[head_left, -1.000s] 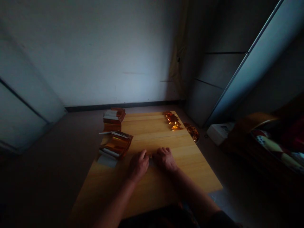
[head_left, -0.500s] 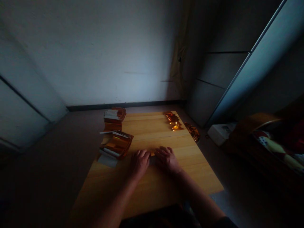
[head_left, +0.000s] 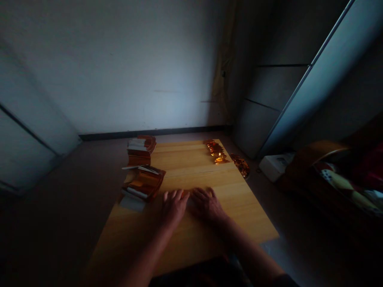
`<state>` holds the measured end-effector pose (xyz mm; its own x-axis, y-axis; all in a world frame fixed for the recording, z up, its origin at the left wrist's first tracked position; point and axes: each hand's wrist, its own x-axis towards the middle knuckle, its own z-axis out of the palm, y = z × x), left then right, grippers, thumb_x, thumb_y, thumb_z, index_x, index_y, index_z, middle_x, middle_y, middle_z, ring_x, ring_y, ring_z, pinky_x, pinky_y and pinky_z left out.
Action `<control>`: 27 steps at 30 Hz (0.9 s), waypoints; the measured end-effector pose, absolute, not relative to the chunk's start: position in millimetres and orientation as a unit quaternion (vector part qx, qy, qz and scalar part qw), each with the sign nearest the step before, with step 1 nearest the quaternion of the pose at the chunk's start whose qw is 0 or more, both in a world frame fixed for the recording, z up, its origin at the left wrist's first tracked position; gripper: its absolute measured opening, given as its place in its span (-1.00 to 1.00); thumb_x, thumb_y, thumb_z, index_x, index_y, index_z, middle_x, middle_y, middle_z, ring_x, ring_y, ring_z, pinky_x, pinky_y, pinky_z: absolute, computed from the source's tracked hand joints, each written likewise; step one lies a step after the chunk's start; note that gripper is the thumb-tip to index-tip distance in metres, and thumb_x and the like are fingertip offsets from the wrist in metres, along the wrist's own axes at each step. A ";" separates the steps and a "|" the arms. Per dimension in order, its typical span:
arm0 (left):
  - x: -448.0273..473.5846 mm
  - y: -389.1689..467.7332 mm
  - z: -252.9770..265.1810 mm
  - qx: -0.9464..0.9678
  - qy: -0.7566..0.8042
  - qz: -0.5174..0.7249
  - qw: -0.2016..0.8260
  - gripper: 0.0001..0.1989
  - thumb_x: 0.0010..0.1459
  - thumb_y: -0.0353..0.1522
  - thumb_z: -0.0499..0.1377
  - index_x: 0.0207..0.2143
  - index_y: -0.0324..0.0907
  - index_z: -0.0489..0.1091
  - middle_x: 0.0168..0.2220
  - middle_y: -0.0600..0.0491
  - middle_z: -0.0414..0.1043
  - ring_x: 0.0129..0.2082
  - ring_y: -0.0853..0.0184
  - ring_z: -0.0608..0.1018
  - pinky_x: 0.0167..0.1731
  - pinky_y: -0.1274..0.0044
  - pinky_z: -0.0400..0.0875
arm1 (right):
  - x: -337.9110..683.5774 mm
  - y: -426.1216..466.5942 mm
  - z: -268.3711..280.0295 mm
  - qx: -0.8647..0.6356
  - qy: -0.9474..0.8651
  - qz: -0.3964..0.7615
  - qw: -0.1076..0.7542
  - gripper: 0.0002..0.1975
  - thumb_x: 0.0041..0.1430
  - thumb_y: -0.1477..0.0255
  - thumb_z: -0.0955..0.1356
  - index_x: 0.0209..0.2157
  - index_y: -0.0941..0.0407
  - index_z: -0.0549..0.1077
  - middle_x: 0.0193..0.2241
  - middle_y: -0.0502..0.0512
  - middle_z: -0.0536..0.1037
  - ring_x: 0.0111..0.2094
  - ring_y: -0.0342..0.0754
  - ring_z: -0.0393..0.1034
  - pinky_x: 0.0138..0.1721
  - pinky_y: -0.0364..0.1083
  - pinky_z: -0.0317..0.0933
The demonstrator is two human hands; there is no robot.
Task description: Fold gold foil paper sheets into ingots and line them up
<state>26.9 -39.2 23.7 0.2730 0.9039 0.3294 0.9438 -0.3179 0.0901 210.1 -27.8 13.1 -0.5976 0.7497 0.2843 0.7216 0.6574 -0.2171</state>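
Wooden worktop (head_left: 239, 199): left hand (head_left: 174, 206) and right hand (head_left: 210, 205) sit half-curled at orange piece (head_left: 184, 193), can't tell if gripped; sheet stacks (head_left: 145, 181) line left edge, shiny foil (head_left: 217, 152) far-right corner.

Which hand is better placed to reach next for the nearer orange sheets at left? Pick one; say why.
Left, I'd judge: the left hand lies between the orange sheets and the right hand, which would likely have to reach across.

The left grip (head_left: 174, 209) has spread its fingers wider apart
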 end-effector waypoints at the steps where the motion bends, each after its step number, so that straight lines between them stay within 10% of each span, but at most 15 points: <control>1: 26.8 -40.1 23.0 -0.796 -0.580 -0.163 0.063 -0.68 0.16 -0.46 0.04 -0.09 0.02 0.43 -0.07 -0.04 0.46 -0.10 0.16 0.46 -0.02 0.15 0.17 | 211.5 -27.4 11.8 -0.410 -0.893 0.035 0.181 -0.52 0.26 0.18 0.22 0.16 0.03 0.23 0.12 0.18 0.34 0.17 0.06 0.12 0.17 0.22 -0.15; 15: 33.4 -38.4 25.4 -0.789 -0.594 -0.154 0.027 -0.67 0.16 -0.38 0.06 -0.01 -0.11 0.38 0.07 -0.14 0.37 0.09 0.08 0.35 0.12 0.00 -0.04 | 236.9 -16.4 12.4 -0.380 -0.890 0.019 0.250 -0.77 0.22 0.40 0.28 -0.10 0.03 0.48 -0.08 0.09 0.52 0.02 -0.05 0.30 0.05 0.00 0.08; 27: 29.4 -13.5 21.4 -0.843 -0.518 -0.144 0.015 -0.67 0.13 -0.55 0.01 -0.14 -0.12 0.45 -0.09 -0.05 0.44 -0.11 0.26 0.45 -0.11 0.41 0.39 | 231.4 3.7 11.0 -0.390 -0.883 0.040 0.259 -0.76 0.19 0.42 0.29 -0.10 0.04 0.47 -0.07 0.11 0.52 0.05 -0.02 0.28 0.06 0.04 0.06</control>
